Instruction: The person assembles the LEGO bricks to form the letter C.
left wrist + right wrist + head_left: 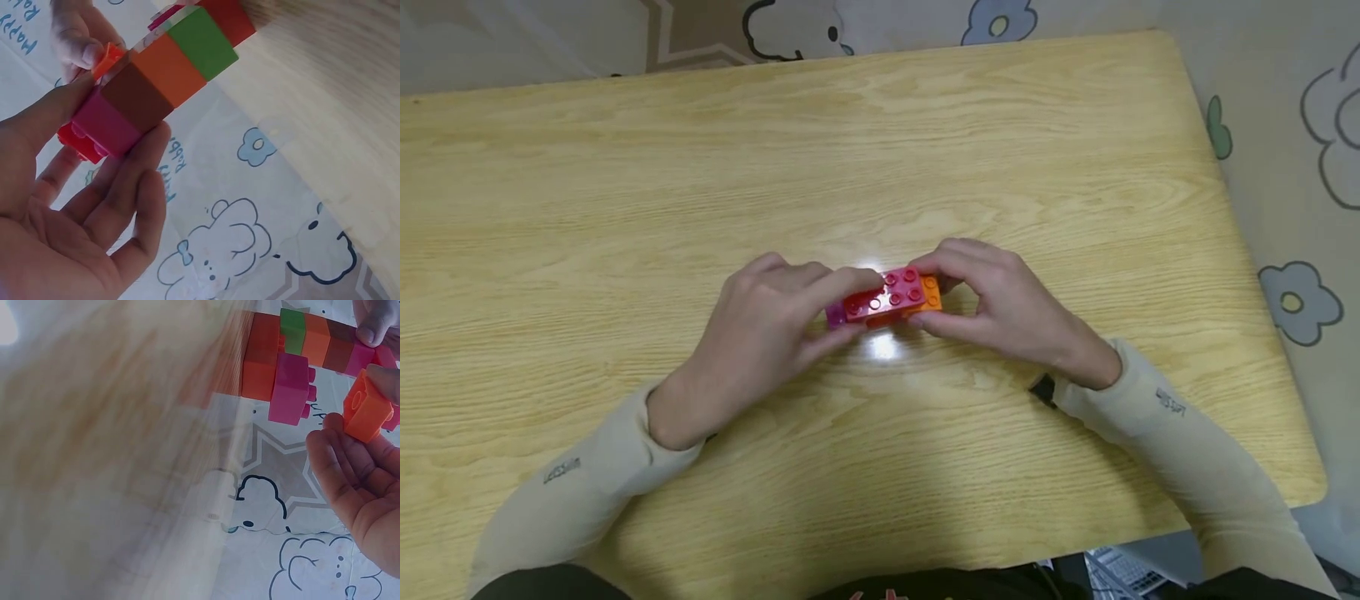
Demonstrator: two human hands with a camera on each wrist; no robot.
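Observation:
A toy brick tower stands on the table, topped by a red brick [887, 296]. Below the top come a magenta brick [109, 122], a brown brick [137, 90], an orange block [169, 74] and a green brick [205, 45], down to a red brick [259, 356] at the base. My left hand [767, 321] grips the tower near its top with thumb and fingers. On the right side, my right hand [1000, 296] pinches a separate-looking orange brick [365, 409] close against the top red brick. Whether these two are joined, I cannot tell.
A pink brick [289, 387] sits low on the base beside the column. The wooden table [1037, 150] has its right edge beyond my right arm. Patterned cloth or flooring [1292, 242] with flowers and cartoon figures surrounds it.

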